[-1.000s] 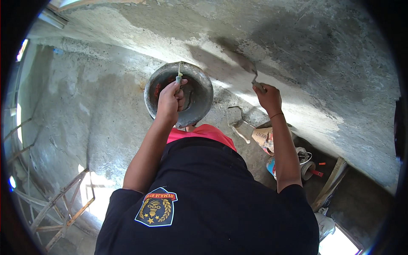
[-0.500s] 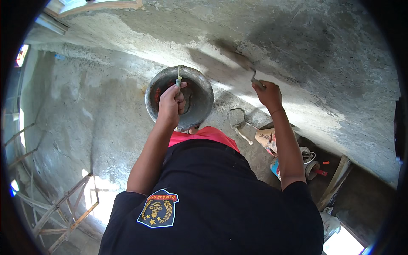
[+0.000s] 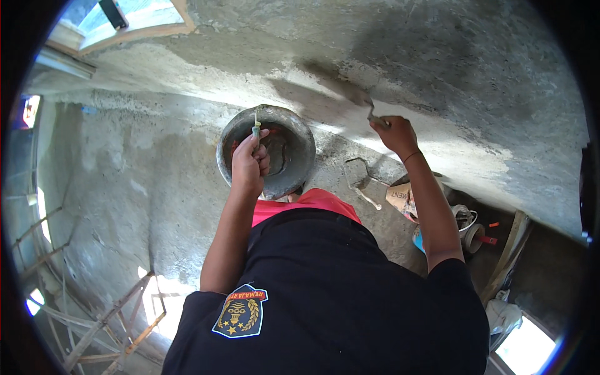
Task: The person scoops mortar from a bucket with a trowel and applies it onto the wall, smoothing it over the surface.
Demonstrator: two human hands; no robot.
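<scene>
My right hand (image 3: 397, 135) is closed around the handle of a trowel (image 3: 359, 96), its blade up by the rough plastered wall (image 3: 431, 75). I cannot tell whether the blade touches the wall. My left hand (image 3: 249, 164) grips a green-handled tool (image 3: 256, 128) with a thin pale shaft pointing away from me; the kind of tool is not plain. Beneath that hand stands a round dark basin (image 3: 301, 153) on the floor. Some reddish and dark patches show inside it, partly hidden by my hand and forearm.
A square flat tool with a handle (image 3: 357, 174) lies on the concrete floor right of the basin. Beyond it are a cement bag (image 3: 400, 199), a white-rimmed bucket (image 3: 462, 217) and a wooden post (image 3: 505, 256). Wooden framing (image 3: 106, 322) stands at lower left; a window frame (image 3: 134, 28) is upper left.
The whole view has shifted slightly, with more of the window showing at upper left. Both hands keep their grips; the right hand and trowel remain close to the same patch of wall.
</scene>
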